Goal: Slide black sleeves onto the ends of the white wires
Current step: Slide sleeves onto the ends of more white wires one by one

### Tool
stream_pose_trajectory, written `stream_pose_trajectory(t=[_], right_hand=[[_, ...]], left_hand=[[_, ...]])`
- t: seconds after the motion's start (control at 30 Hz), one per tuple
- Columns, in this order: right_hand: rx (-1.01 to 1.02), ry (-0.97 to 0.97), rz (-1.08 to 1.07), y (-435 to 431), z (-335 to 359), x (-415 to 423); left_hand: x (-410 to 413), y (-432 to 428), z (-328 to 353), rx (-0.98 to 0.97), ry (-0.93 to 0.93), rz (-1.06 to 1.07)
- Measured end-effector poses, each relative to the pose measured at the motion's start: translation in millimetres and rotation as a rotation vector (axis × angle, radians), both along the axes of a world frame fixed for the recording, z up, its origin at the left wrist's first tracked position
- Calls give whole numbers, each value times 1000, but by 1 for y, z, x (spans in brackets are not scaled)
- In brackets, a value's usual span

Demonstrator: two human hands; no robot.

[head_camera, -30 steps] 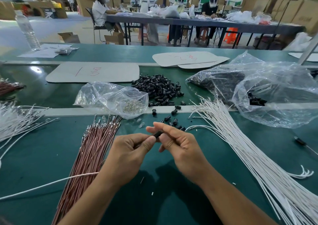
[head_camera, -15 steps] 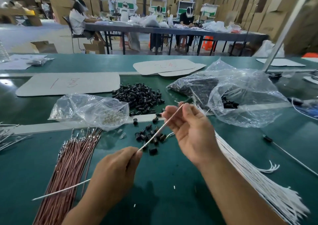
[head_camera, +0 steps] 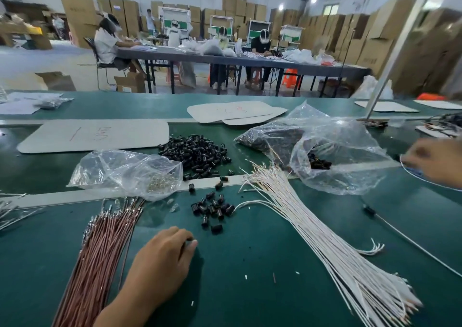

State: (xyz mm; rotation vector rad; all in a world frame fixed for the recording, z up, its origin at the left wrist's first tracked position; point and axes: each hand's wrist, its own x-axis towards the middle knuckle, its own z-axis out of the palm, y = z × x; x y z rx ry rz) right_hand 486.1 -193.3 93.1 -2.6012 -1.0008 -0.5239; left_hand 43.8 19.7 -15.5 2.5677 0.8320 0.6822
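Note:
A fanned bundle of white wires (head_camera: 312, 229) lies on the green table, running from the middle to the lower right. Loose black sleeves (head_camera: 212, 209) sit in a small cluster at the centre, with a bigger heap of black sleeves (head_camera: 197, 155) behind. My left hand (head_camera: 162, 256) rests on the table just below the small cluster, fingers loosely curled, with nothing plainly in them. My right hand (head_camera: 436, 162) is blurred at the far right edge and holds one white wire (head_camera: 410, 172) that curves beneath it.
A bundle of brown wires (head_camera: 100, 251) lies left of my left hand. A clear bag of small parts (head_camera: 125, 171) and a larger clear bag (head_camera: 332, 151) lie behind. White cards (head_camera: 95, 135) lie farther back. People work at a distant table.
My left hand let go of the white wire and dropped to the table. My right hand carried the wire away to the far right.

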Motion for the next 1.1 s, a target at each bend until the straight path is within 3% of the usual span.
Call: stream_pose_trajectory(t=[0.07,0.17,0.23,0.33,0.4,0.5,0.6,0.67,0.77,0.9,1.0,1.1], right_hand=[[-207,87,-54,-18,-22,20],[-113,213,-212,-29,-79,9],[1,203,-267,-26,-94,15],[5,216,-291,-22,-97,8],[47,112,-288,-16,-88,1],[134,6,-86,18,-68,-47],[-41,181,378,77,-60,-120],[-228,233,527,113,-66,-154],[-416,64,448,143,-79,-174],[-384,5,355,145,-89,-176],[-250,36,422,137,-88,-177],[15,16,506,129,-77,-187]], left_hand=[[0,-1,1,1,6,5],[0,-1,1,8,1,10],[0,-1,2,10,0,11],[0,-1,2,2,-1,17],[0,-2,2,3,2,24],[2,-3,2,6,14,30],[2,-2,2,-5,24,34],[1,-1,3,-15,27,37],[0,-1,3,-11,34,34],[3,-4,3,14,31,30],[9,-9,1,38,30,-37],[16,-13,1,38,37,-101]])
